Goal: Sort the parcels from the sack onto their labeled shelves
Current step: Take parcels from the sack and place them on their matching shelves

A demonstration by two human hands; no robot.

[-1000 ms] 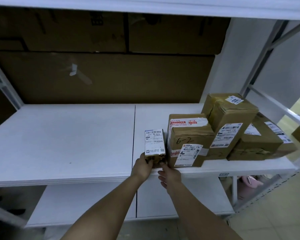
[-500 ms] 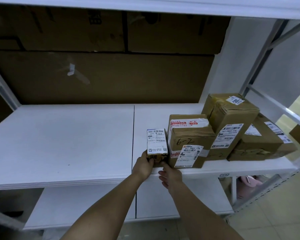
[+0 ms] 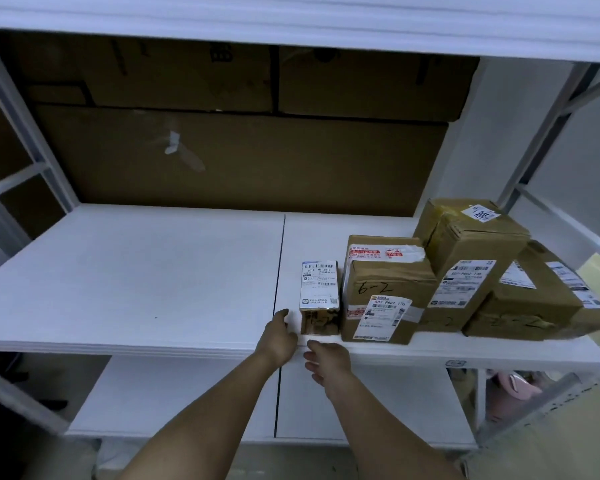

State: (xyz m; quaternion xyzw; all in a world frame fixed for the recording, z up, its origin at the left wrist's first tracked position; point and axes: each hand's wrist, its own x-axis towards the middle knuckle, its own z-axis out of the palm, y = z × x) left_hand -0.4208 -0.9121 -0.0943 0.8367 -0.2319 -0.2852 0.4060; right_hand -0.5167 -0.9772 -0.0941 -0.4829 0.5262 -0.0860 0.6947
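Small parcel [image 3: 319, 296] stands upright near the front edge of the white shelf [image 3: 136, 278], just left of the "6-2" box [image 3: 385, 289] and close beside it, though you cannot tell whether the two touch. It is a narrow, tall carton with square corners, its upper face covered by a white printed label and its lower front glossy, probably tape over brown card with handwriting beneath. Judge it light and stiff: one hand would lift it, but the tall, slim shape looks easy to tip, and the shiny tape looks slick. If you need to shift it, take it by the two long side walls low down, not by the label face. Your left hand [image 3: 279, 336] sits just left of the small parcel's base, its fingers loosely extended and gripping nothing; your right hand [image 3: 326, 358] hangs below the shelf edge, in front of the small parcel, fingers relaxed and empty. To the right of the "6-2" box a taller taped box [image 3: 471, 258] leans, and beyond it a flatter box [image 3: 541, 299] lies tilted; all are matte brown card with crinkled tape and paper labels. Behind them large plain cartons [image 3: 239, 161] fill the back of the shelf.
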